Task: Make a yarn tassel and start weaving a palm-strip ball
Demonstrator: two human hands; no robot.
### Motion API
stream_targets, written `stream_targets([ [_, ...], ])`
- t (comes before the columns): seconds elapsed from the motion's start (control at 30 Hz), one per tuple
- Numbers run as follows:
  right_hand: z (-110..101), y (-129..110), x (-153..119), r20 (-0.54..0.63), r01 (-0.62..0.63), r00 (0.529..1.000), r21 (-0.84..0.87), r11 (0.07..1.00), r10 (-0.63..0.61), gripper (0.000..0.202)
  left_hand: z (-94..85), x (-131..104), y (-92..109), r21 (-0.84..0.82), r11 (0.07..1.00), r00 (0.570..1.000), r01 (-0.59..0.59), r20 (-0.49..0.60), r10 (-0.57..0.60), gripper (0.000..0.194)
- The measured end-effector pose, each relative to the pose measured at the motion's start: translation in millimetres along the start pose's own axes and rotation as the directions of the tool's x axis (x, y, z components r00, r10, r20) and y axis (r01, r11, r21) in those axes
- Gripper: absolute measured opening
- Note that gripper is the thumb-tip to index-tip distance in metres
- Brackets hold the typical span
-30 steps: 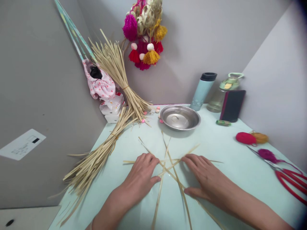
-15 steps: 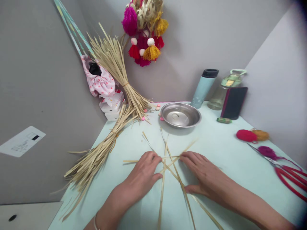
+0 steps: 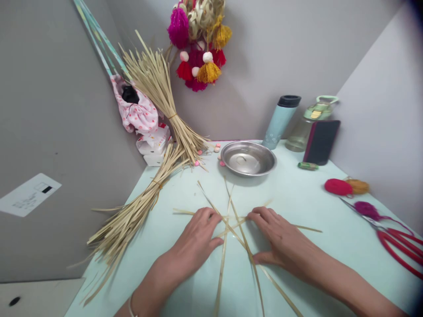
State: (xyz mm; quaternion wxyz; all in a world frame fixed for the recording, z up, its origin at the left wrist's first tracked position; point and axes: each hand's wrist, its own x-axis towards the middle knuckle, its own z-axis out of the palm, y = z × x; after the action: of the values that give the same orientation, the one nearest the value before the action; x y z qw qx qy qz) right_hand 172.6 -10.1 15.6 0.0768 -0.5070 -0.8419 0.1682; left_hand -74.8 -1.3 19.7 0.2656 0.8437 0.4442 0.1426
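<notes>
Several pale flat straw strips (image 3: pixel 222 259) cross one another in a star-like lattice on the light green table. At the left of the crossing, my left hand (image 3: pixel 199 233) has its fingertips on the strips, thumb apart from the index finger. My right hand (image 3: pixel 276 240) rests at the right side, fingertips at a crosswise strip and thumb touching a slanting strip lower down. That crosswise strip passes under both hands, its ends showing left and right. The hands hide parts of the strips.
A steel bowl (image 3: pixel 248 159) of water stands behind the lattice. Straw bundles (image 3: pixel 140 202) lie at left. A blue tumbler (image 3: pixel 280 123), green bottle (image 3: pixel 299 132) and phone (image 3: pixel 321 141) stand back right. Yarn (image 3: pixel 339 186) and red-handled scissors (image 3: pixel 396 246) lie right.
The crosswise strip has shifted, and its right end now shows beyond my right hand. The upper ends of the other strips have moved slightly right. Both hands stay nearly in place.
</notes>
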Motion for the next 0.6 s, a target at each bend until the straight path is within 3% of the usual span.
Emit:
stream_targets([
  [0.13, -0.2, 1.7, -0.4, 0.000, 0.053, 0.999, 0.091, 0.994, -0.053, 0.062, 0.3, -0.1, 0.2, -0.002, 1.000, 1.000, 0.010, 0.013, -0.010, 0.035],
  [0.3, 0.8, -1.5, 0.7, -0.008, 0.005, 1.000, 0.029, 1.000, -0.005, 0.075, 0.7, -0.2, 0.2, 0.006, 1.000, 1.000, 0.012, 0.004, -0.012, 0.037],
  [0.43, -2.7, -6.4, 0.6, 0.004, -0.039, 0.999, -0.060, 0.997, 0.039, 0.060, 1.9, 0.5, -1.0, 0.014, 1.000, 1.000, 0.026, -0.003, -0.026, 0.038],
  [0.6, -4.4, -5.5, 0.5, 0.028, 0.017, 0.999, -0.048, 0.999, -0.016, 0.055, 4.4, 0.9, -4.2, 0.021, 1.000, 1.000, -0.007, -0.028, 0.007, 0.040],
])
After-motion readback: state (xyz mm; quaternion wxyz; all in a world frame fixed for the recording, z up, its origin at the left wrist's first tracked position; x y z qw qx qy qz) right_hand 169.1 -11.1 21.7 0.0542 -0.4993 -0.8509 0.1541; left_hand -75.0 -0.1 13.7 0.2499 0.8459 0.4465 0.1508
